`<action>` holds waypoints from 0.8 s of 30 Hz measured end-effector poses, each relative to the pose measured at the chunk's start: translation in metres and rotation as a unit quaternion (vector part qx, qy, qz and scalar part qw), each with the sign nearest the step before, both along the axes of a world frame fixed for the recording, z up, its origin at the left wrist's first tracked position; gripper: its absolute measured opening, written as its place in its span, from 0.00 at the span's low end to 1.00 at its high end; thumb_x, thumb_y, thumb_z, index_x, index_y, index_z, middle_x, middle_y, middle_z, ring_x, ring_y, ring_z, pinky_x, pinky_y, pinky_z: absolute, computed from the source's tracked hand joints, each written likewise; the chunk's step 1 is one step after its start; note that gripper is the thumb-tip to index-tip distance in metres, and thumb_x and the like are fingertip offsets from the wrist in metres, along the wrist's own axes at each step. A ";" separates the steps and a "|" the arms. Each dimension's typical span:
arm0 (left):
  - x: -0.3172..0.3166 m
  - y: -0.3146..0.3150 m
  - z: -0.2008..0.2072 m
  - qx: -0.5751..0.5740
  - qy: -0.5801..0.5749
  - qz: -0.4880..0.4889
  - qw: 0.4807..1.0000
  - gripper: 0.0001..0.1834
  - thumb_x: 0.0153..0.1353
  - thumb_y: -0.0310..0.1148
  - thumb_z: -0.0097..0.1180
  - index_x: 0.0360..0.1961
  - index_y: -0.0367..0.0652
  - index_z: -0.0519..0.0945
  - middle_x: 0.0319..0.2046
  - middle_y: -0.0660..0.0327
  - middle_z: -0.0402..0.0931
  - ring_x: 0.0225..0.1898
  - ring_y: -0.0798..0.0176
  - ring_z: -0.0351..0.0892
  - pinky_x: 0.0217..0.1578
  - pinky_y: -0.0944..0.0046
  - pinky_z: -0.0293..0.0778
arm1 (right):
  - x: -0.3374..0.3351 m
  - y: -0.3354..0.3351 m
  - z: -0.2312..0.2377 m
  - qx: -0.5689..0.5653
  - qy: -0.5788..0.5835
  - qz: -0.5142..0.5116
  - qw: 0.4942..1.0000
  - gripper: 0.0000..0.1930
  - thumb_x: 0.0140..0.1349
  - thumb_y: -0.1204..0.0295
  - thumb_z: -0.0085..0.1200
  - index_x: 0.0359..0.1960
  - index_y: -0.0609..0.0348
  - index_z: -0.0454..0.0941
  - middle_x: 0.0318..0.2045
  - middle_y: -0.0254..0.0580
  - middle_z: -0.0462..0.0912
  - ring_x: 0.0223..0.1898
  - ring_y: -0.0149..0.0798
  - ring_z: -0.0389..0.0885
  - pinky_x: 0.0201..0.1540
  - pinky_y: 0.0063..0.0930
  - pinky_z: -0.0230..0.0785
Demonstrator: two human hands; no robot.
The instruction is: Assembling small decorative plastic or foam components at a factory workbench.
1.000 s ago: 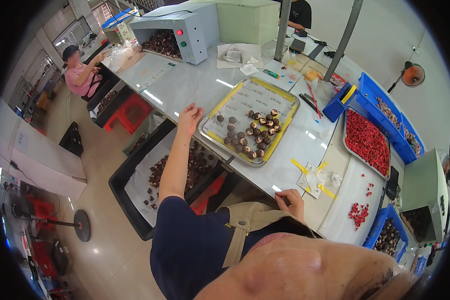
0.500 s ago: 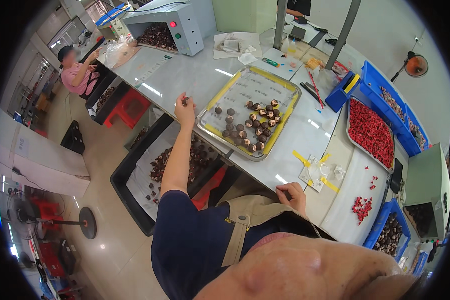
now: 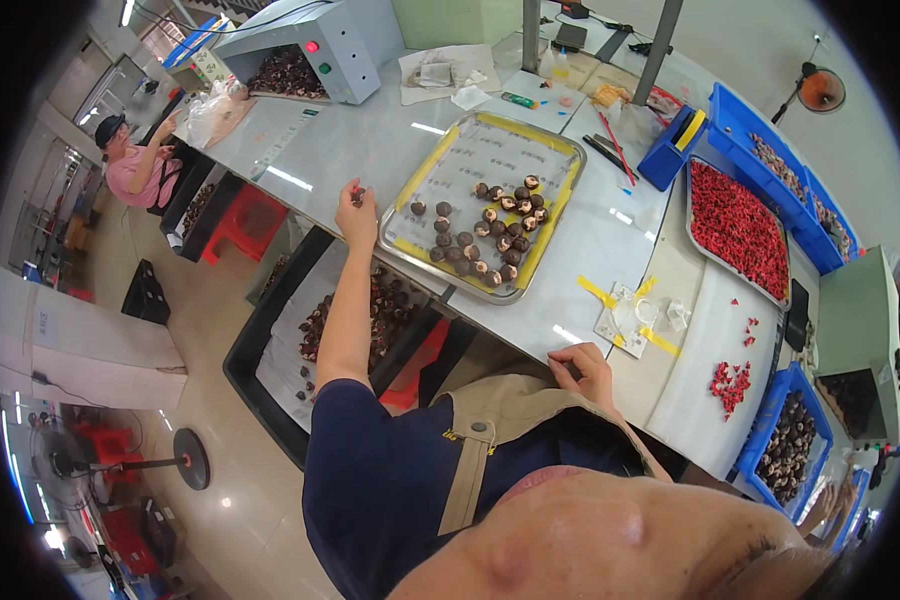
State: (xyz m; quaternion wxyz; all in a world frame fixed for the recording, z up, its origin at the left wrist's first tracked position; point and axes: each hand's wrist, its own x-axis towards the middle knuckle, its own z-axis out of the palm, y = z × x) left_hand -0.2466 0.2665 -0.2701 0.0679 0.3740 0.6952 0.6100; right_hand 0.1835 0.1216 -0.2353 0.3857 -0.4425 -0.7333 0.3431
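My left hand is just left of the metal tray, over the table's edge, with its fingers closed round a small dark brown piece. Yellow edging lines the tray, and several dark round balls with pale patches lie in its near and right parts. At the table's front edge my right hand is closed with fingers curled; what it holds, if anything, is hidden. Below my left forearm, a black crate lined with white holds many similar dark pieces.
A tray of small red pieces lies at the right, beside blue bins. A white fixture is taped near my right hand. A grey machine stands at the back left. A person in pink sits far left.
The whole view has shifted slightly, so the tray appears higher and further left. My left hand still holds the dark piece beside the tray; my right hand stays at the table edge.
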 end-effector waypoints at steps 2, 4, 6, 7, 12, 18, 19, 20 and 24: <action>-0.002 0.006 0.000 -0.021 0.004 -0.025 0.999 0.19 0.55 0.30 0.57 0.48 0.37 0.73 0.30 0.60 0.75 0.24 0.69 0.76 0.27 0.70 0.73 | 0.002 0.000 -0.001 -0.001 -0.002 -0.002 1.000 0.05 0.48 0.78 0.60 0.28 0.58 0.80 0.25 0.38 0.77 0.30 0.37 0.74 0.29 0.26 0.67; -0.005 0.019 0.006 -0.040 0.009 -0.051 0.998 0.19 0.55 0.31 0.57 0.49 0.36 0.73 0.30 0.61 0.74 0.24 0.70 0.75 0.27 0.71 0.73 | 0.002 0.001 0.000 0.000 -0.004 -0.005 1.000 0.05 0.48 0.78 0.60 0.28 0.58 0.80 0.25 0.38 0.77 0.30 0.38 0.74 0.29 0.27 0.67; -0.010 0.041 0.013 -0.013 -0.012 -0.103 0.995 0.20 0.56 0.32 0.58 0.48 0.33 0.73 0.31 0.60 0.74 0.25 0.70 0.76 0.27 0.71 0.74 | 0.003 0.002 0.001 0.028 -0.018 0.010 0.999 0.05 0.48 0.77 0.60 0.28 0.58 0.80 0.26 0.38 0.78 0.30 0.38 0.74 0.30 0.28 0.68; -0.013 0.057 0.019 0.002 0.018 -0.121 0.993 0.21 0.56 0.33 0.59 0.47 0.31 0.72 0.33 0.58 0.74 0.27 0.69 0.76 0.26 0.71 0.74 | 0.003 0.003 0.000 0.029 -0.018 0.006 0.999 0.05 0.48 0.77 0.60 0.28 0.58 0.80 0.26 0.38 0.78 0.30 0.38 0.74 0.30 0.28 0.68; 0.010 0.167 0.057 -0.071 0.138 -0.168 0.974 0.19 0.56 0.42 0.56 0.39 0.36 0.75 0.30 0.54 0.78 0.31 0.59 0.78 0.31 0.63 0.72 | 0.003 0.005 -0.006 0.051 -0.035 0.003 0.998 0.05 0.48 0.76 0.60 0.28 0.57 0.80 0.26 0.37 0.78 0.30 0.39 0.75 0.30 0.27 0.68; 0.074 0.246 0.066 -0.112 0.226 -0.154 0.955 0.22 0.57 0.48 0.50 0.40 0.38 0.72 0.34 0.47 0.78 0.39 0.43 0.77 0.39 0.49 0.70 | 0.002 0.002 -0.001 0.027 -0.031 -0.010 0.999 0.06 0.48 0.78 0.61 0.30 0.57 0.80 0.26 0.36 0.77 0.30 0.36 0.75 0.29 0.26 0.69; 0.082 0.254 0.064 -0.137 0.240 -0.176 0.945 0.23 0.58 0.48 0.50 0.42 0.38 0.71 0.35 0.46 0.78 0.41 0.42 0.76 0.40 0.47 0.70 | 0.002 0.002 -0.003 0.037 -0.026 -0.002 0.999 0.06 0.49 0.78 0.61 0.30 0.58 0.80 0.26 0.37 0.77 0.30 0.34 0.75 0.29 0.24 0.69; 0.088 0.261 0.063 -0.176 0.255 -0.203 0.929 0.26 0.59 0.50 0.48 0.46 0.37 0.67 0.38 0.44 0.77 0.43 0.41 0.75 0.42 0.47 0.70 | 0.002 0.002 -0.003 0.041 -0.030 -0.006 0.999 0.06 0.49 0.78 0.61 0.30 0.58 0.80 0.26 0.37 0.77 0.30 0.34 0.75 0.29 0.24 0.69; 0.097 0.273 0.034 -0.248 0.251 -0.190 0.916 0.28 0.58 0.50 0.48 0.46 0.33 0.67 0.40 0.42 0.76 0.44 0.41 0.74 0.44 0.48 0.69 | -0.001 0.000 -0.004 0.028 -0.016 -0.021 0.999 0.06 0.49 0.78 0.61 0.30 0.59 0.79 0.26 0.37 0.77 0.29 0.34 0.76 0.29 0.23 0.69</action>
